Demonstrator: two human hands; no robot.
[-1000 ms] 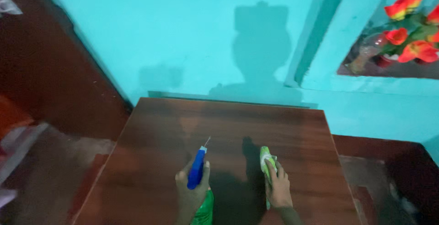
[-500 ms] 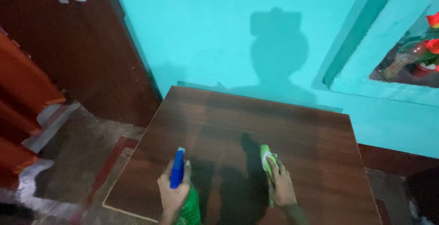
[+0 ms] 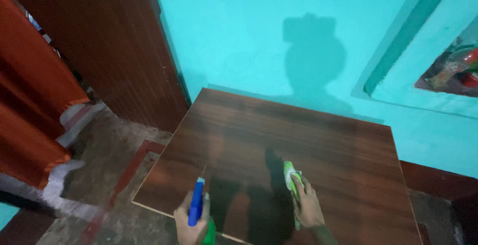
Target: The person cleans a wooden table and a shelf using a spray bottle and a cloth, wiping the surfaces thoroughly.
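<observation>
Left hand [image 3: 191, 222] is closed round a spray bottle [image 3: 197, 210] w/ blue nozzle, over the table [image 3: 318, 140] front edge. Right hand [image 3: 307, 207] presses a green cloth [image 3: 291, 175] flat on the tabletop. Cloth's prob. soft, light; bottle rigid, best held at neck.

A brown wooden table [image 3: 318, 140] stands against a turquoise wall [image 3: 259, 31], beside a dark wooden door [image 3: 114, 61] and worn floor [image 3: 104, 150].

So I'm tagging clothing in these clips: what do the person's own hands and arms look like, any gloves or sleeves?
Both are bare: no gloves on the left hand or the right hand, and no rings or watch show. The short stretch of right forearm in view has no sleeve; the left wrist is cut off by the frame.
</observation>
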